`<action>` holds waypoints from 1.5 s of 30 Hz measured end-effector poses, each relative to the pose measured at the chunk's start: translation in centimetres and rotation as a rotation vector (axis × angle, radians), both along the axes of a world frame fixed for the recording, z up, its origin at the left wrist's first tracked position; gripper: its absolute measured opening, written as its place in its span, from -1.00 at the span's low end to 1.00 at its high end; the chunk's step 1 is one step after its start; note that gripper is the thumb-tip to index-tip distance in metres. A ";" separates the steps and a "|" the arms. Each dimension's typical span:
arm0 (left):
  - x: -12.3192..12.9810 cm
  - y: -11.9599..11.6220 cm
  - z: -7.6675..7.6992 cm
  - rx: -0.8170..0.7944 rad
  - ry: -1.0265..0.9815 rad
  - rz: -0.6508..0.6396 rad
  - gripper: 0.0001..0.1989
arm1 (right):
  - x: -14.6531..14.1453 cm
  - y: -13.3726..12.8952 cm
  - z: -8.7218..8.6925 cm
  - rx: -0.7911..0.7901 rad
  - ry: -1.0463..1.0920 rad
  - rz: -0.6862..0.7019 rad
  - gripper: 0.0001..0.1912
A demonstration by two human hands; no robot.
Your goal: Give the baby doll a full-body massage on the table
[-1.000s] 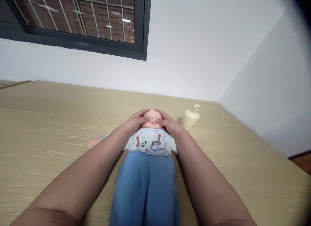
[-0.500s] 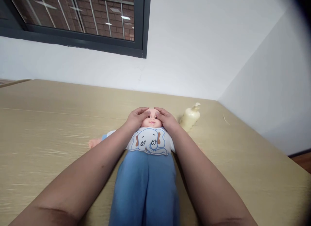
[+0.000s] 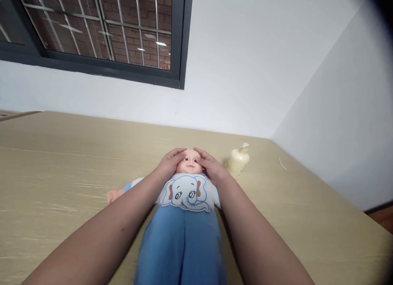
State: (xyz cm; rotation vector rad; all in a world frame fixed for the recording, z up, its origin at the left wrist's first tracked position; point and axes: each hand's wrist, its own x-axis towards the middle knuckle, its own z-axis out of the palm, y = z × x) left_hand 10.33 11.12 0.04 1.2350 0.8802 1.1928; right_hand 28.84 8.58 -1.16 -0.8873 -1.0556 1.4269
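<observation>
Both of your hands are at the head of the doll [image 3: 183, 236], one on each side. Your left hand [image 3: 169, 165] is unclenched, its fingers curved along the side and top of the head and its thumb by the brow. Your right hand [image 3: 213, 167] mirrors it, also unclenched and cupped against the head, with its thumb near the eye on that side. The doll's eyes, nose and mouth show between your hands.

The doll lies face up on the wooden counter [image 3: 70, 166], head towards the wall [image 3: 233, 76]. Its blue trousers [image 3: 199, 240] run towards you and out of view at the bottom. An elephant patch [image 3: 186, 194] covers the chest of its white top. Your left forearm crosses one of the doll's arms, whose small hand [image 3: 114, 195] pokes out beyond it; your right forearm hides most of the other side.

Just beside your right hand stands a cream pump bottle [image 3: 238, 161], upright, the nearest object to your working space. Farther right lies a thin pale strip [image 3: 282, 164], well apart from you and the doll. Nothing stands between your hands and the doll's head. Behind the counter, a dark-framed window [image 3: 179, 48] with metal bars outside is set in the wall.
</observation>
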 end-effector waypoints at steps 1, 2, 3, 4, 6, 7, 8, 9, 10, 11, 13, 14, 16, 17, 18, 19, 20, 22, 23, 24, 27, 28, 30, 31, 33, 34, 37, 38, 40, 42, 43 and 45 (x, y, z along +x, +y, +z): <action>0.0 0.1 -0.1 0.002 0.007 -0.003 -0.54 | -0.1 0.1 -0.2 0.030 -0.042 -0.015 -0.38; 0.0 0.1 -0.2 0.003 0.015 -0.004 -0.54 | -0.2 0.3 -0.4 0.057 -0.086 -0.030 -0.39; 0.0 0.3 -0.3 0.004 0.022 -0.004 -0.53 | -0.2 0.4 -0.5 0.076 -0.125 -0.045 -0.39; 0.0 0.4 -0.5 0.005 0.028 -0.005 -0.53 | -0.2 0.5 -0.7 0.088 -0.157 -0.059 -0.39; 0.0 0.6 -0.7 0.009 0.040 -0.007 -0.54 | -0.2 0.7 -0.8 0.100 -0.205 -0.078 -0.38; 0.0 0.8 -0.8 0.012 0.045 -0.009 -0.54 | -0.2 0.7 -0.8 0.102 -0.227 -0.086 -0.38; 0.1 0.8 -0.9 0.014 0.047 -0.012 -0.54 | -0.2 0.8 -0.8 0.102 -0.249 -0.096 -0.38; 0.1 0.9 -1.0 0.015 0.049 -0.016 -0.54 | -0.2 0.8 -0.8 0.100 -0.269 -0.107 -0.39; 0.1 1.0 -1.0 0.013 0.049 -0.020 -0.54 | -0.2 0.8 -0.7 0.097 -0.285 -0.119 -0.39; 0.1 1.0 -1.1 0.012 0.049 -0.025 -0.53 | -0.3 0.8 -0.7 0.094 -0.298 -0.130 -0.39; 0.1 1.1 -1.3 0.011 0.049 -0.034 -0.52 | -0.4 0.9 -0.6 0.093 -0.309 -0.152 -0.40; 0.1 1.2 -1.4 0.012 0.049 -0.036 -0.52 | -0.5 0.9 -0.6 0.093 -0.311 -0.159 -0.41; 0.1 1.4 -1.6 0.016 0.048 -0.038 -0.51 | -0.7 1.0 -0.6 0.094 -0.317 -0.174 -0.43; 0.1 1.6 -1.7 0.018 0.047 -0.039 -0.51 | -0.7 1.1 -0.6 0.094 -0.321 -0.179 -0.44; 0.1 1.7 -1.8 0.018 0.043 -0.041 -0.50 | -0.8 1.1 -0.6 0.093 -0.323 -0.181 -0.45; 0.1 1.8 -1.9 0.019 0.038 -0.044 -0.49 | -0.8 1.1 -0.5 0.092 -0.324 -0.182 -0.45; 0.1 1.8 -2.0 0.020 0.030 -0.047 -0.47 | -0.8 1.1 -0.5 0.091 -0.323 -0.179 -0.45; 0.1 1.8 -2.0 0.023 0.010 -0.057 -0.43 | -0.9 1.1 -0.4 0.093 -0.316 -0.169 -0.44; 0.2 1.8 -2.0 0.024 0.001 -0.063 -0.40 | -0.9 1.0 -0.4 0.096 -0.311 -0.164 -0.42; 0.2 1.7 -1.9 0.026 -0.006 -0.069 -0.38 | -0.9 1.0 -0.3 0.099 -0.306 -0.159 -0.40; 0.2 1.6 -1.8 0.029 -0.008 -0.075 -0.36 | -0.9 0.9 -0.3 0.110 -0.292 -0.156 -0.38; 0.2 1.6 -1.8 0.028 -0.003 -0.070 -0.38 | -0.9 0.9 -0.3 0.111 -0.289 -0.156 -0.38; 0.2 1.6 -1.8 0.025 0.011 -0.052 -0.41 | -0.9 1.0 -0.3 0.112 -0.281 -0.157 -0.40; 0.2 1.6 -1.7 0.023 0.018 -0.041 -0.44 | -0.9 1.0 -0.4 0.113 -0.275 -0.157 -0.41; 0.1 1.6 -1.7 0.019 0.030 -0.023 -0.48 | -0.8 1.2 -0.4 0.111 -0.261 -0.159 -0.43; 0.1 1.6 -1.7 0.017 0.034 -0.016 -0.49 | -0.8 1.2 -0.4 0.107 -0.251 -0.159 -0.44; 0.1 1.5 -1.7 0.007 0.024 -0.005 -0.54 | -0.7 1.0 -0.4 0.065 -0.218 -0.149 -0.42; 0.1 1.6 -1.7 0.003 0.013 -0.006 -0.55 | -0.6 0.9 -0.4 0.045 -0.207 -0.143 -0.40; 0.1 1.6 -1.9 -0.008 -0.017 -0.016 -0.56 | -0.5 0.5 -0.3 0.008 -0.187 -0.127 -0.35; 0.1 1.7 -2.0 -0.019 -0.045 -0.024 -0.56 | -0.4 0.3 -0.3 -0.039 -0.147 -0.107 -0.29; 0.1 1.7 -2.0 -0.023 -0.055 -0.024 -0.56 | -0.4 0.2 -0.3 -0.059 -0.124 -0.097 -0.26; 0.2 1.7 -2.1 -0.025 -0.069 -0.020 -0.57 | -0.4 0.2 -0.2 -0.049 -0.110 -0.087 -0.25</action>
